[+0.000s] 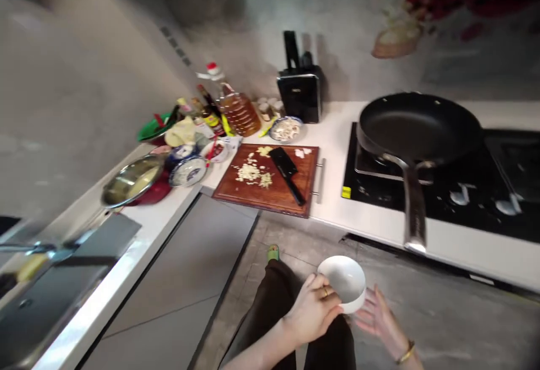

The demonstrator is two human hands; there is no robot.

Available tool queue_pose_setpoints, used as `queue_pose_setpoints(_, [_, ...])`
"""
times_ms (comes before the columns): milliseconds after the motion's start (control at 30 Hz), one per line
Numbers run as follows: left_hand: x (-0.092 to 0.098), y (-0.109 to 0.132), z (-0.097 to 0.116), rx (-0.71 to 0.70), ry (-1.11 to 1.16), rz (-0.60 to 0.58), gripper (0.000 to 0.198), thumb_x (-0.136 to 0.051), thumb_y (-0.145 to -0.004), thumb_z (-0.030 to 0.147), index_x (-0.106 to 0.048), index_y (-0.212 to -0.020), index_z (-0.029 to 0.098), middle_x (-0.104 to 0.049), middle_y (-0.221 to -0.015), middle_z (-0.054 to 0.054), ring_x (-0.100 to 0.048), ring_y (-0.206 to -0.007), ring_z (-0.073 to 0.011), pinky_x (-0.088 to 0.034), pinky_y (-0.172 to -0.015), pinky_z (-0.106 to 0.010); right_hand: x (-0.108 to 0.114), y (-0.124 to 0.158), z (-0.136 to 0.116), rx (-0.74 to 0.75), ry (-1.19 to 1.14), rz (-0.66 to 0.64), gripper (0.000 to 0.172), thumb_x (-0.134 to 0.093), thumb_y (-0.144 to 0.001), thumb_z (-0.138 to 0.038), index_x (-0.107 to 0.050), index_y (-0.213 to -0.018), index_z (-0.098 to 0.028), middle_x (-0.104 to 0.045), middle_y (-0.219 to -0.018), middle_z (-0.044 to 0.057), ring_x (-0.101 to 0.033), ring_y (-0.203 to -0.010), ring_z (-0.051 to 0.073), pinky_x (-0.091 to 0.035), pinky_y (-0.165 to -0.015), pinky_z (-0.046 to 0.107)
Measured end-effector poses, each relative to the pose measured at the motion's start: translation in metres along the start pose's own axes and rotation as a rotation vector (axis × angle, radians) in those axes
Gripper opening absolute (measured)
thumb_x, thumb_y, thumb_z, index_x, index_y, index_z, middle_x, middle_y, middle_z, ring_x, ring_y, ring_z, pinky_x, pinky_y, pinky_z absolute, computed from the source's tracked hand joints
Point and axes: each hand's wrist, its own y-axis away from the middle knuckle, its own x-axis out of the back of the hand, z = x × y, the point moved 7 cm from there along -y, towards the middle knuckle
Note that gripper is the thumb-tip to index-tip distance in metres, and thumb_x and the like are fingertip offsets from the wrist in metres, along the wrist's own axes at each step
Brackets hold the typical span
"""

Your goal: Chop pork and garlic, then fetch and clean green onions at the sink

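A small white bowl is tilted so that its inside shows, with no food visible in it. My left hand grips the bowl's near left rim, fingers closed over the edge. Beside the bowl's right side, my right hand has its fingers spread; whether they touch the bowl I cannot tell. Both hands are in front of the counter, above the floor. On the wooden cutting board lie chopped pale pieces and a black cleaver.
A black frying pan sits on the stove, its handle jutting past the counter edge. Behind the board stand a knife block, an oil jug and a bowl of sliced food. A metal basin and sink are left.
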Motion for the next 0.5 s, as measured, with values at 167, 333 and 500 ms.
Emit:
queue_pose_setpoints(167, [0.121,0.05,-0.065,-0.068,-0.197,0.033,0.009,-0.05,-0.083,0.022,-0.059,-0.087,0.021,-0.063,-0.081,-0.001,-0.048,-0.092,-0.0158,-0.032,-0.085,-0.031,-0.221,0.068,-0.001,0.081,0.07,-0.396,0.053,-0.047,-0.07,-0.065,-0.052,-0.111,-0.032,-0.056,-0.119,0.007,-0.059,-0.098,0.026,-0.047,-0.079,0.047])
queue_pose_setpoints(333, [0.229,0.087,-0.152,-0.032,-0.29,0.152,0.02,-0.051,-0.083,0.034,-0.058,-0.101,0.028,-0.058,-0.111,-0.003,-0.041,-0.112,-0.0201,-0.026,-0.095,-0.039,-0.388,0.057,-0.024,0.281,0.071,-0.384,0.048,-0.059,-0.068,-0.029,-0.05,-0.115,-0.024,-0.062,-0.106,0.005,-0.06,-0.09,0.022,-0.049,-0.076,0.042])
queue_pose_setpoints(500, [0.319,0.112,-0.258,0.246,-0.023,0.4,0.043,-0.047,-0.084,0.035,-0.043,-0.125,0.024,-0.044,-0.128,-0.009,-0.04,-0.115,-0.0236,-0.034,-0.093,-0.042,-0.451,0.024,-0.055,0.539,0.057,-0.079,0.067,-0.059,-0.061,-0.02,-0.04,-0.125,-0.028,-0.06,-0.111,0.003,-0.056,-0.099,0.023,-0.05,-0.073,0.035])
